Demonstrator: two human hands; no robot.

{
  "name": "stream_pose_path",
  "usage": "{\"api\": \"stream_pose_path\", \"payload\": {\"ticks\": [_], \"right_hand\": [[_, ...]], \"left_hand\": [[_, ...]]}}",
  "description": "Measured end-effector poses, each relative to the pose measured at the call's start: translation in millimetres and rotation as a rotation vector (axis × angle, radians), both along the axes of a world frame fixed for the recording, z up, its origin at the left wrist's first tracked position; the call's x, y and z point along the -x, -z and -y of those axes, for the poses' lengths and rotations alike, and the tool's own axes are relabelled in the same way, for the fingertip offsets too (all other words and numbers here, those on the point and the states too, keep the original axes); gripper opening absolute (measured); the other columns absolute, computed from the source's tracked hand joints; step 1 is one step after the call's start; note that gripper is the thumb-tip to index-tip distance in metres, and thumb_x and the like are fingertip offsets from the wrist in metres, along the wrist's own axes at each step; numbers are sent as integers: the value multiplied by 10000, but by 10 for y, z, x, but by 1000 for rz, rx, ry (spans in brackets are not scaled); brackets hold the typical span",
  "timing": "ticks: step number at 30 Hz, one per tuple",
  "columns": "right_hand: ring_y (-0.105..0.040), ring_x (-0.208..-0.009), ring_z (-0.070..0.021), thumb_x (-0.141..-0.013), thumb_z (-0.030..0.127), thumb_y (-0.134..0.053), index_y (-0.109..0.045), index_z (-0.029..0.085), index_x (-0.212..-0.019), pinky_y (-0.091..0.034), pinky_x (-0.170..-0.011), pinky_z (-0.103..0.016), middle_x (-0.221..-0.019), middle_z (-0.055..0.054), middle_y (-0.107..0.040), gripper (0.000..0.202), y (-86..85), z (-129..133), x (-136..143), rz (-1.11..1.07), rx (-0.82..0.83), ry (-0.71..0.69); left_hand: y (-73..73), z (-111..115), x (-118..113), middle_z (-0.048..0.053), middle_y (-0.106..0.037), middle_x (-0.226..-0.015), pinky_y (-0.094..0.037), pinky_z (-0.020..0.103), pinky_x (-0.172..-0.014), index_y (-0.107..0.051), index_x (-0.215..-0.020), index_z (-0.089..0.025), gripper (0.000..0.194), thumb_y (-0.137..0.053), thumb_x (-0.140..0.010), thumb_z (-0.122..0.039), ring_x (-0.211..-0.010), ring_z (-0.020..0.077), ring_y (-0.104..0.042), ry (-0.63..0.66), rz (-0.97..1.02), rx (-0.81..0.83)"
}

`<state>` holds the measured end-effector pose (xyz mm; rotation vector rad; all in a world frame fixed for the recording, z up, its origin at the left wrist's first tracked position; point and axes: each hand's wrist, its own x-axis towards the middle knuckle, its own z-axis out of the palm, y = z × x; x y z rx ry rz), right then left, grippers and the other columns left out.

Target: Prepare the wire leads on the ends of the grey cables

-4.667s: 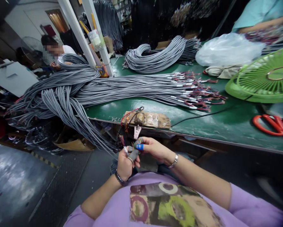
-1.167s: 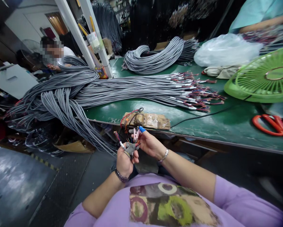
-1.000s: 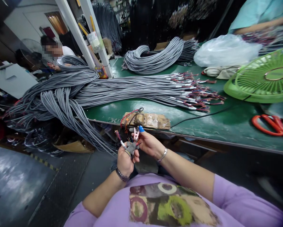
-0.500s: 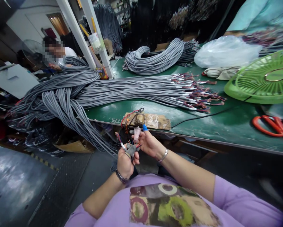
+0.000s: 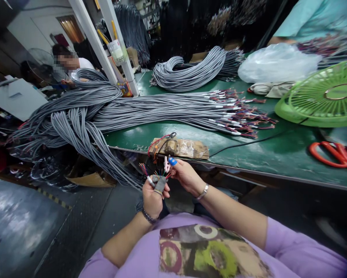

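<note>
My left hand (image 5: 153, 197) is closed around a grey cable end with a white sleeve (image 5: 150, 180). A grey cover wraps its thumb. Thin coloured wires (image 5: 162, 173) fan out above that thumb, and a further tuft of wires (image 5: 143, 168) sticks up on the left. My right hand (image 5: 185, 175), with blue covers on its fingertips, pinches a small pale pink piece (image 5: 166, 164) beside the fanned wires. The exact kind of this piece is too small to tell. Just behind, at the bench edge, lies a wooden block (image 5: 191, 148) with red and black leads.
Grey cables (image 5: 150, 110) with stripped ends stretch over the green bench (image 5: 249, 154), and a coiled bundle (image 5: 191, 73) lies behind. Red-handled scissors (image 5: 332, 153), a green fan (image 5: 330, 92) and a plastic bag (image 5: 278, 63) are on the right. Two other people work farther back.
My right hand has turned, so its blue fingertips and the pale pink piece show more clearly. The wires over my left thumb are now spread more evenly.
</note>
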<state>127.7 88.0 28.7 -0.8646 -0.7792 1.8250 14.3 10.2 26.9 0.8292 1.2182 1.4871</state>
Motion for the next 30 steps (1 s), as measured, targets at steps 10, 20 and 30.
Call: {"api": "stream_pose_path", "payload": {"ticks": [10,20,30], "right_hand": [[-513,-547,-114,-743,504,-671,-639,156,-681,-417,-522,-240,-626,-26,-626,355,-8,-63,89,-217,158,-94],[-516,-544,-113,-805,533,-587,-637,171,-750,-419,-515,-233,-646,-18,-623,369,32,-11,91,-280,231,-84],[-546,-592,-113,-839,514,-541,-634,158,-776,-442,-565,-232,-684,-29,-619,373,-16,-12,-47,-257,200,-274]], "left_hand": [[9,-70,-43,-31,-593,-551,-327,162,-380,-533,-708,-168,358,-696,-692,-486,-372,51,-477,-12,-24,26],[65,-31,-14,-32,-591,-549,-299,156,-356,-523,-699,-165,353,-687,-704,-478,-364,49,-478,9,-61,43],[51,52,13,-36,-595,-554,-333,164,-373,-536,-722,-171,347,-704,-695,-473,-374,54,-481,2,-26,33]]}}
